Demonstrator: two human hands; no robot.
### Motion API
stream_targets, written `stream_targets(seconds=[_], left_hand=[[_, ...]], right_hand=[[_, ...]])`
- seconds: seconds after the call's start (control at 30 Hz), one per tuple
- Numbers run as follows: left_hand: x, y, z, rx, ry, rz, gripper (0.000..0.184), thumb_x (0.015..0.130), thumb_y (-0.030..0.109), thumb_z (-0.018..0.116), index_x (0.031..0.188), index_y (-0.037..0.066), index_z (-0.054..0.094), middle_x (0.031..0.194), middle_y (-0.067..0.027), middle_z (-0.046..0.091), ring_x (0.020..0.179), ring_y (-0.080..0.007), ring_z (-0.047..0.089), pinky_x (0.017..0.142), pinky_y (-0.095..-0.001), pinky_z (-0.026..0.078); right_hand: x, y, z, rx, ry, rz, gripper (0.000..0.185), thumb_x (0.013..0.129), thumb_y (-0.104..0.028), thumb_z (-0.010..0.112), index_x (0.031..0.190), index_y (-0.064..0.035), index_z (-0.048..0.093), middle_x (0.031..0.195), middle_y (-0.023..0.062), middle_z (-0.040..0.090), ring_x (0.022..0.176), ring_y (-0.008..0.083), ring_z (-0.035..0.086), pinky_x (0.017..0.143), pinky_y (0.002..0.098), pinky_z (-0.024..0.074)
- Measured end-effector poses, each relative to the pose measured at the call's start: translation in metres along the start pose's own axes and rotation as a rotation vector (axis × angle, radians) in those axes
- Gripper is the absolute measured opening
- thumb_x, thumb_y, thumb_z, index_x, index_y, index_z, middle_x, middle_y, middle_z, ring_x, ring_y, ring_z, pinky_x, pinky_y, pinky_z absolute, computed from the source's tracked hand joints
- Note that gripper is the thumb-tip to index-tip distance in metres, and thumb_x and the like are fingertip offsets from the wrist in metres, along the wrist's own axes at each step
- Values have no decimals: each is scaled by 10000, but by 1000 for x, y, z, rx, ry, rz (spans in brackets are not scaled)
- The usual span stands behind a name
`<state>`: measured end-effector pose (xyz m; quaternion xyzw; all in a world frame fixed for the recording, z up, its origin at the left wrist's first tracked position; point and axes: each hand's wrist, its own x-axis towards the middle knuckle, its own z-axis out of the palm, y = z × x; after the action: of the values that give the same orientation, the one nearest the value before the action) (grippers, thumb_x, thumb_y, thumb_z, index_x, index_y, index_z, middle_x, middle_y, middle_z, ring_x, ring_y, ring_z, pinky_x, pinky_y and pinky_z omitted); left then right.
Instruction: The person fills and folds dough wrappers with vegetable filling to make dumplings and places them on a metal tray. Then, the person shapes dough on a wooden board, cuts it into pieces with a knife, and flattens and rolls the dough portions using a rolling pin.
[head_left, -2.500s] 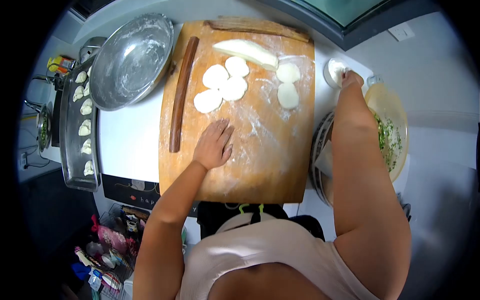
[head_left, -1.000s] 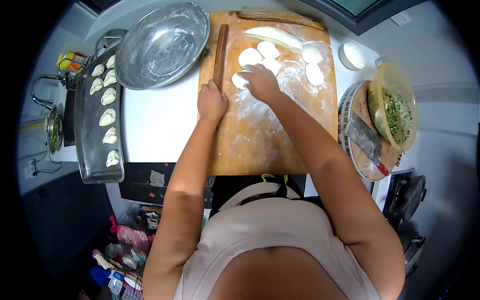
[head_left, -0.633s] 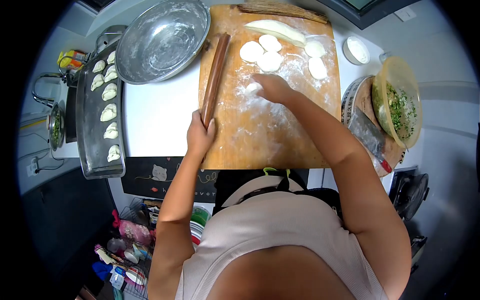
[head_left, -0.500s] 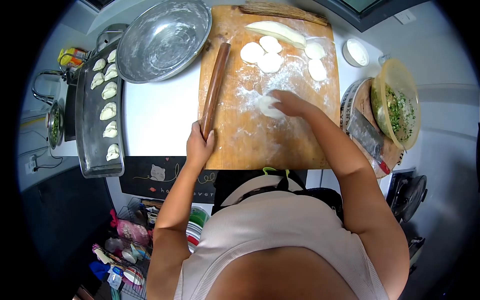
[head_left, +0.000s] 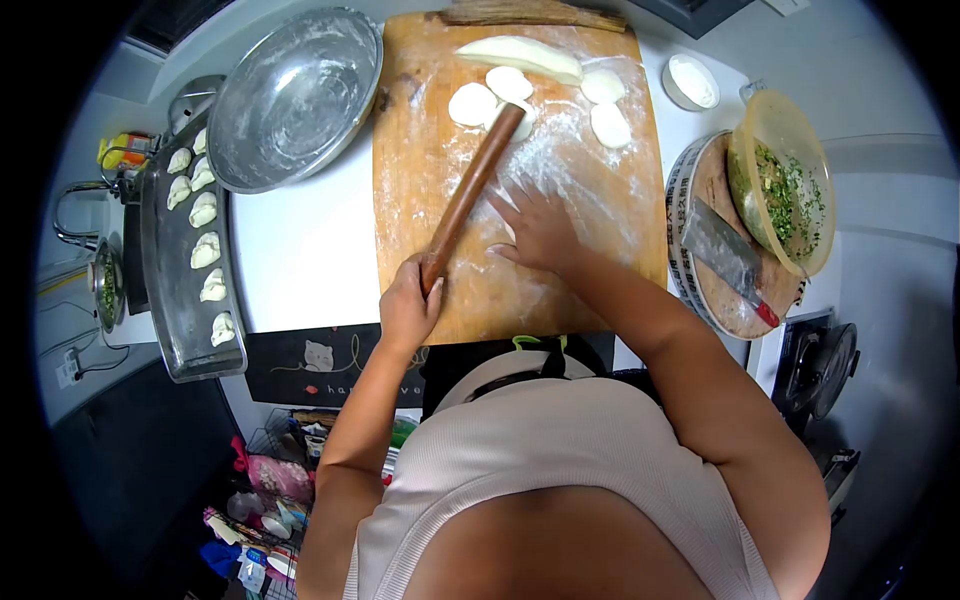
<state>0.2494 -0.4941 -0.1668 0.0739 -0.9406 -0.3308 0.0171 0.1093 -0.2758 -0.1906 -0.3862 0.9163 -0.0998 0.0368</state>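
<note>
My left hand (head_left: 409,302) is closed around the near end of a dark wooden rolling pin (head_left: 474,195), which slants up to the right over the floured board (head_left: 590,260). Its far end overlaps one dough round. My right hand (head_left: 537,228) lies with fingers spread on the board, right of the pin, mostly covering a piece of dough. Beyond the hands are several flat dough rounds (head_left: 472,104), two more at the right (head_left: 610,125), and a long strip of dough (head_left: 520,56).
A metal bowl (head_left: 296,100) and a tray (head_left: 190,330) of shaped dumplings (head_left: 206,250) stand at the left. At the right are a small bowl of flour (head_left: 691,82), a cleaver (head_left: 722,250) on a round chopping board (head_left: 745,320), and a bowl of chopped green filling (head_left: 790,200).
My left hand has swung the rolling pin to the right, off the board's left side. My right hand has drawn one dough round nearer and now lies spread over it. The view has shifted.
</note>
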Motion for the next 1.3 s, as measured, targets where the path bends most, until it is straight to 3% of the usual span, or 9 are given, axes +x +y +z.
stream_targets(seconds=[0.1, 0.17, 0.23, 0.43, 0.63, 0.8, 0.9, 1.2, 1.3], left_hand=[[17, 4, -9, 86, 0, 121, 392, 828, 151, 643, 1177, 40, 501, 976, -195, 608, 841, -397, 613, 700, -451, 499], [32, 3, -12, 147, 7, 183, 407, 815, 144, 647, 1178, 32, 499, 959, -190, 603, 860, -398, 599, 725, -447, 493], [42, 5, -7, 186, -8, 278, 410, 782, 116, 644, 1166, 33, 527, 980, -174, 606, 874, -374, 602, 736, -438, 494], [58, 6, 34, 361, -67, 583, 483, 757, 180, 618, 1221, 62, 556, 1055, -112, 620, 969, -310, 589, 803, -426, 486], [132, 21, 43, 477, -36, 409, 756, 868, 582, 485, 1500, 222, 279, 1566, -176, 166, 1430, -383, 184, 1157, -505, 123], [206, 17, 49, 528, 187, 426, 790, 855, 584, 505, 1503, 201, 264, 1552, -205, 188, 1429, -412, 154, 1157, -506, 113], [165, 19, 41, 537, -1, 431, 815, 857, 650, 453, 1500, 182, 272, 1556, -175, 204, 1439, -362, 169, 1160, -501, 113], [47, 27, 60, 211, 15, 436, 551, 766, 170, 684, 1280, 61, 518, 1257, -151, 542, 1190, -324, 489, 1025, -452, 349], [50, 23, 74, 202, 65, 454, 420, 727, 101, 683, 1131, 57, 580, 1093, -111, 585, 1053, -300, 538, 938, -438, 391]], right_hand=[[1, 22, 20, 182, -28, -41, 767, 830, -479, 620, 1431, -75, 364, 1476, 198, 336, 1345, 393, 323, 1108, 553, 199], [-24, 39, 40, 634, 385, 201, 748, 852, -430, 615, 1443, -63, 338, 1510, 209, 262, 1369, 406, 270, 1136, 534, 142], [-51, 38, -10, 370, 468, 509, 732, 868, -394, 600, 1447, -45, 319, 1524, 206, 227, 1389, 403, 237, 1142, 518, 149], [-69, 48, -14, -57, 87, 361, 729, 857, -425, 608, 1438, -71, 347, 1492, 206, 306, 1378, 388, 275, 1134, 538, 171], [-28, 73, 2, -189, 70, 493, 758, 849, -423, 611, 1473, -128, 299, 1509, 224, 273, 1390, 393, 263, 1125, 539, 189], [14, 88, -12, -151, 222, 525, 754, 868, -411, 577, 1492, -140, 253, 1513, 230, 253, 1398, 386, 244, 1136, 543, 149], [-15, 75, -9, -192, 124, 436, 754, 865, -402, 583, 1486, -124, 258, 1501, 231, 270, 1378, 401, 274, 1125, 532, 198], [-68, 34, -37, 380, -170, 386, 558, 798, -312, 680, 1252, -39, 501, 1275, 187, 511, 1163, 348, 515, 977, 476, 398], [-26, 41, -18, 226, 248, 172, 429, 785, -262, 696, 1144, -70, 559, 1088, 157, 587, 1035, 331, 569, 888, 467, 443]])
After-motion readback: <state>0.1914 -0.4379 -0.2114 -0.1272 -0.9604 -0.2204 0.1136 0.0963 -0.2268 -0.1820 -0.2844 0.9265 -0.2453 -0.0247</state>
